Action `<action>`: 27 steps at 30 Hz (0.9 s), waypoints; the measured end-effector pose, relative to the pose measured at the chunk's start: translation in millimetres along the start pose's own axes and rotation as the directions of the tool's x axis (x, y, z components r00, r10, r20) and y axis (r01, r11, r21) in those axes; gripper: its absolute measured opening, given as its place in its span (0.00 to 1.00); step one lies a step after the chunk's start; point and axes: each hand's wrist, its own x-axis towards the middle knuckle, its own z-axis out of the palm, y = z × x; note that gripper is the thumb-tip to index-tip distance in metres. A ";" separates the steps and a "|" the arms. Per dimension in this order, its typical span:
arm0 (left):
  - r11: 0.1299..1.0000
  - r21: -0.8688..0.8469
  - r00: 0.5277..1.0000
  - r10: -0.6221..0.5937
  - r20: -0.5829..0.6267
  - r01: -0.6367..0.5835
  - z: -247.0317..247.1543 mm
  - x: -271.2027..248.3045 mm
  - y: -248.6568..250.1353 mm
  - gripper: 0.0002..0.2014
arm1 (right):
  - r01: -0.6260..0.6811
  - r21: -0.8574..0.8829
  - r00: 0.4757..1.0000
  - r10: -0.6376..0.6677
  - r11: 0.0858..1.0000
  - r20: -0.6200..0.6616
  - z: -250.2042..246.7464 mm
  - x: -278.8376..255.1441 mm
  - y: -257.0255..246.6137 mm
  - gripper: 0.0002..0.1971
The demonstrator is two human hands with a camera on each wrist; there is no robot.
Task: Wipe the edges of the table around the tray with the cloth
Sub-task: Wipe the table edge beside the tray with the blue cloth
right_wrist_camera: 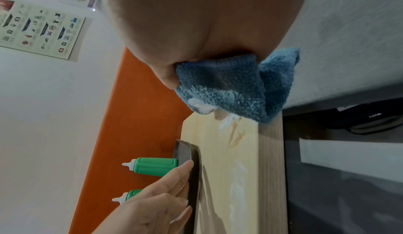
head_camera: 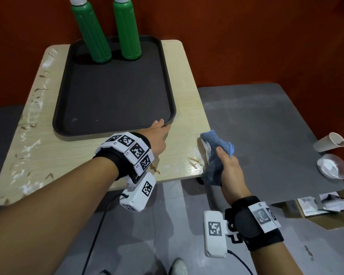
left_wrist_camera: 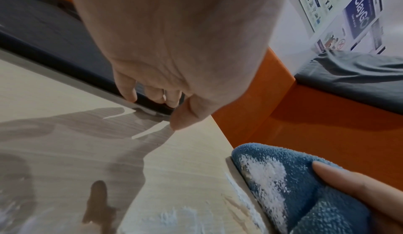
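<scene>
My right hand point(head_camera: 229, 171) has its grip closed around the blue cloth point(head_camera: 214, 155); the fingers are curled round it and the thumb lies on top; the cloth sits at the right edge of the table point(head_camera: 99, 153), partly hanging over the side, with white powder stuck on its fold. My left hand point(head_camera: 159, 138) rests at the near right corner of the black tray point(head_camera: 115, 92); the fingers point(left_wrist_camera: 127, 89) hook over the rim and the thumb is at the outside of it, so the grip is holding the tray's edge. Two green bottles point(head_camera: 93, 32) stand at the far end of the tray; white powder and brown smears lie on the table along its left edge and near the cloth.
</scene>
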 end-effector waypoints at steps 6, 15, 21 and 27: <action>1.000 0.001 1.000 -0.005 0.006 0.005 0.1 1.0 0.8 0.31 | -0.021 -0.014 1.000 0.021 1.000 0.003 0.6 -4.4 11.7 0.18; 1.000 0.010 1.000 -0.011 0.006 0.011 3.2 1.4 0.3 0.31 | 0.023 0.016 0.999 -0.023 1.000 0.036 2.6 -1.1 -7.2 0.14; 1.000 0.007 1.000 -0.015 -0.011 0.015 5.2 3.2 -0.2 0.30 | -0.015 -0.040 0.997 0.018 0.999 0.080 8.2 -11.3 0.3 0.12; 1.000 0.017 0.999 -0.022 -0.025 0.022 6.2 3.6 -0.6 0.29 | 0.006 -0.013 0.999 -0.005 1.000 0.040 1.4 -6.9 -18.7 0.14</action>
